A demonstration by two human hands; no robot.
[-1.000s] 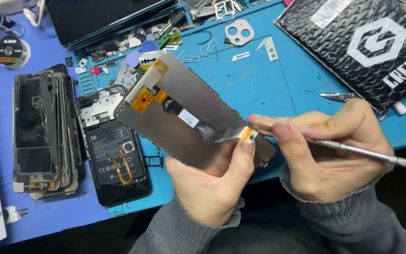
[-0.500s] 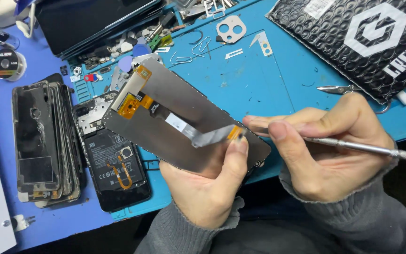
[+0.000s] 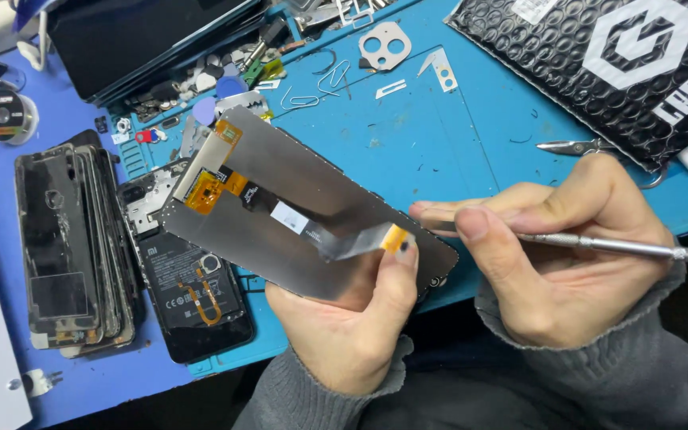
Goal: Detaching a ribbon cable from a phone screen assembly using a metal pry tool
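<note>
Head view: our left hand (image 3: 344, 326) grips the phone display panel (image 3: 304, 211) from below, thumb pinning its flex cable (image 3: 344, 239) end. Panel's long axis runs upper-left to lower-right above the blue counter (image 3: 439, 143). Right hand (image 3: 551, 263), fingers closed on a metal spudger (image 3: 615, 247), sits just right of the cable end, nearer.

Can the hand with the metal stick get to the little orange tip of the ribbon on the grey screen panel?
Probably yes. The right hand sits just beside the orange ribbon tip; only the left hand's thumb lies under it.
</note>
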